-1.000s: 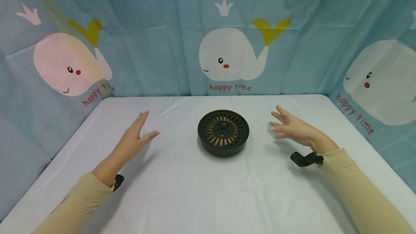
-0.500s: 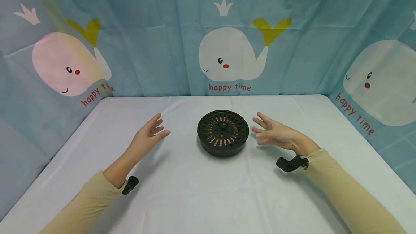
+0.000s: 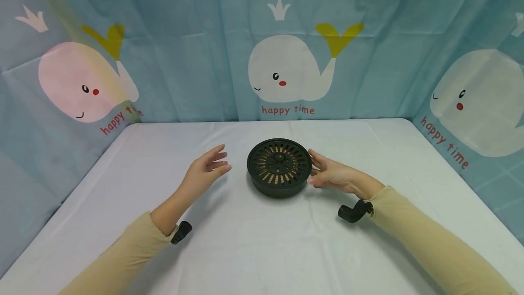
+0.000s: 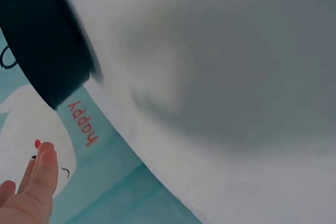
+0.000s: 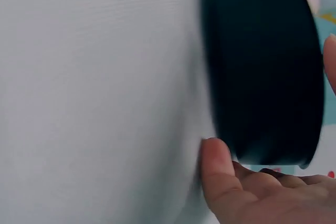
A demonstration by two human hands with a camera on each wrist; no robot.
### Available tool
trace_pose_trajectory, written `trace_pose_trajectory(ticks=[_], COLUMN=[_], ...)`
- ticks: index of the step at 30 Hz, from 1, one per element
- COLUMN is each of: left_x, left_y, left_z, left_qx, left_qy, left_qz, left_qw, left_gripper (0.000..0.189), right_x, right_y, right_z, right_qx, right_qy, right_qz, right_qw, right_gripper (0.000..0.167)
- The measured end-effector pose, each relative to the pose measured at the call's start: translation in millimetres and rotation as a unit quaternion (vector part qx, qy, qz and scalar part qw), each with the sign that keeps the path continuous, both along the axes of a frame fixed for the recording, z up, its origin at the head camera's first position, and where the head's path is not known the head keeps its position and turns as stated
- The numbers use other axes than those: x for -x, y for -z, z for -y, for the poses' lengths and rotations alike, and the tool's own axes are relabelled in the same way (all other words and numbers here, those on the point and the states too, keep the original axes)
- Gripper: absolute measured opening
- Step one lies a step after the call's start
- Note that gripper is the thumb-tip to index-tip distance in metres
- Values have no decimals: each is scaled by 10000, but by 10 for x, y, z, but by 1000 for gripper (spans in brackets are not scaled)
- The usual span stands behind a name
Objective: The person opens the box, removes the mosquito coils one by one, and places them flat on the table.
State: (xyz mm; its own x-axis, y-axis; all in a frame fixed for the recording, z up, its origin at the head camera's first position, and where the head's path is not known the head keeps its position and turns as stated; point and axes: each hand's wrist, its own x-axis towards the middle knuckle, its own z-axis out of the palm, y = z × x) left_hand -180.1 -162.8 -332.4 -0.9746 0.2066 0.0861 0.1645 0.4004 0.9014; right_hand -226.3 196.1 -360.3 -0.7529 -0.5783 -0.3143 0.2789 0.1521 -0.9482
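Note:
A round black mosquito coil holder stands on the white cloth, its lid pierced by a ring of slots. At its right side is my right hand, fingertips at the rim and wall; whether they all touch cannot be told. In the right wrist view the thumb lies by the base of the holder, with the other fingers beyond. My left hand hovers left of the holder, a gap between them, fingers loosely bent and holding nothing. The left wrist view has a small wire loop on the lid.
The white cloth-covered table reaches back to a blue curtain printed with whales, which also hangs along both sides. Each wrist carries a small black camera mount.
Both hands have moved inward toward the holder. The right hand has come up to its side, while the left has come closer but stays apart. The holder has stayed in place.

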Motion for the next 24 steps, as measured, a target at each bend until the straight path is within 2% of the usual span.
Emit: trace_pose_trajectory(ticks=[9,17,24], left_x=[105,226,297], left_y=[76,42,23], left_z=[-321,-628,-827], left_qx=[-283,-127,219], left_qy=[103,170,208], left_qz=[-121,-171,-135], left_qw=[9995,9996,9995], left_gripper=[56,52,50], right_x=[27,41,33], right_y=[47,65,68], right_z=[63,101,150], right_qx=[-550,-956,-1273], right_qy=[-163,-118,30], right_qz=[-365,-680,-797], right_qw=[9977,9930,9886], right_gripper=[113,115,109])
